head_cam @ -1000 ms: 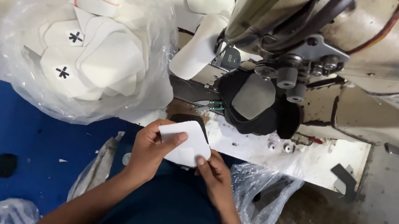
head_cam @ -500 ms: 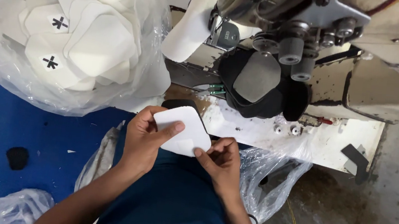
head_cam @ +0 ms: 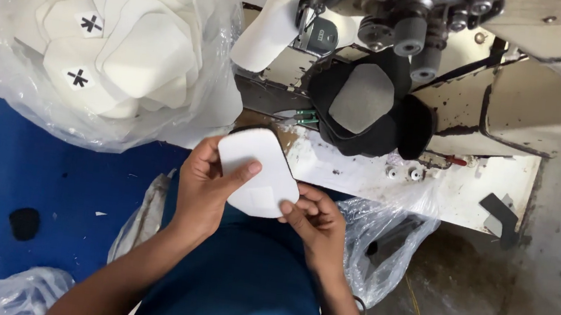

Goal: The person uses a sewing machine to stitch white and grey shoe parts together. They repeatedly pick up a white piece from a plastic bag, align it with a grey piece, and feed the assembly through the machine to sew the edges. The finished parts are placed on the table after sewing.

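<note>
While the white foam panel [head_cam: 258, 171] has barely shifted since a moment ago, left hand [head_cam: 205, 188] and right hand [head_cam: 312, 223] fingers still pinch its edges below the sewing machine [head_cam: 408, 24].

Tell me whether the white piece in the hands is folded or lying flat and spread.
Spread flat. The white foam piece shows one smooth, unfolded face, pinched by the left hand along its side and the right hand at its lower corner.

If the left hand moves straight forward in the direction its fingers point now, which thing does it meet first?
Probably the edge of the white machine table, just beyond the white foam piece that the left hand holds; depth is unclear, so it might pass above it.
</note>
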